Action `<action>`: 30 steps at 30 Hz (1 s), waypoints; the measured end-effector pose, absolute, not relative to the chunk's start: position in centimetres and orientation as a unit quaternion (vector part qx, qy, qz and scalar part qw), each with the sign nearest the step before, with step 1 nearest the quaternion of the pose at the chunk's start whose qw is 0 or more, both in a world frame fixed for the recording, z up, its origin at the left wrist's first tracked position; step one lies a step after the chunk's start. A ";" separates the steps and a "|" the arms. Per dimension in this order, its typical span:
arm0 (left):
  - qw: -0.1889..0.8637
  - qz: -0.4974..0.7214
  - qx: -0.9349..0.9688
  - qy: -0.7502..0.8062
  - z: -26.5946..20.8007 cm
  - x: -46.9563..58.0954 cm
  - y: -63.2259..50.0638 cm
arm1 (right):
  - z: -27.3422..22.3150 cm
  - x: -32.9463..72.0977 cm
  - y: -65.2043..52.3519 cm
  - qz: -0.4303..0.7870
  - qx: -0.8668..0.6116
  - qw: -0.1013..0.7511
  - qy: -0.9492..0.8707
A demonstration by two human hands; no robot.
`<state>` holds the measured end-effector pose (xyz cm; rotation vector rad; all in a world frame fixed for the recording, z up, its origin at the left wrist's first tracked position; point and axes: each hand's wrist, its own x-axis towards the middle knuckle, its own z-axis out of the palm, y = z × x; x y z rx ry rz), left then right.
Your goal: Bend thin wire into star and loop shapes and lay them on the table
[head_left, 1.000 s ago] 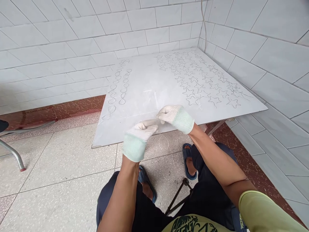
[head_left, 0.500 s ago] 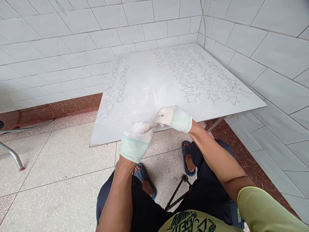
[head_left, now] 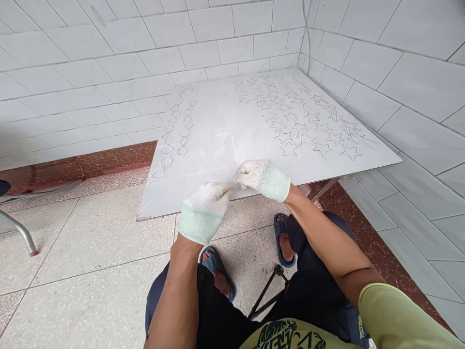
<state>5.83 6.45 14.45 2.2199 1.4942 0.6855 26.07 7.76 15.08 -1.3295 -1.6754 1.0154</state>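
My left hand (head_left: 207,206), in a white knit glove with a pale green cuff, is closed in a pinch at the table's near edge. Facing it, my right hand (head_left: 260,178), gloved alike, pinches too, its fingertips almost against the left ones. A short bit of thin wire (head_left: 236,185) shows between the fingertips. Below them a faint curve of it hangs in front of the floor; the rest is hidden by the gloves. Behind the hands lies the white tabletop (head_left: 214,121), with star-shaped wires (head_left: 288,147) on the right and twisted, figure-eight wires (head_left: 182,145) on the left.
Tiled walls (head_left: 163,60) meet behind the table, and a cable (head_left: 308,39) runs down the corner. A metal chair leg (head_left: 22,228) stands at the far left. Under the table are my sandalled feet (head_left: 218,271) and a dark metal table leg (head_left: 267,291).
My left hand has shifted slightly left and tilted a little, and a short bit of wire now shows between the fingertips. The camera view has moved slightly. The wires on the table lie as before.
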 end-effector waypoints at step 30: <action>0.140 0.199 0.765 0.596 15.3 7.3 5.8 | 15.1 26.7 8.0 0.410 -0.490 0.332 -0.694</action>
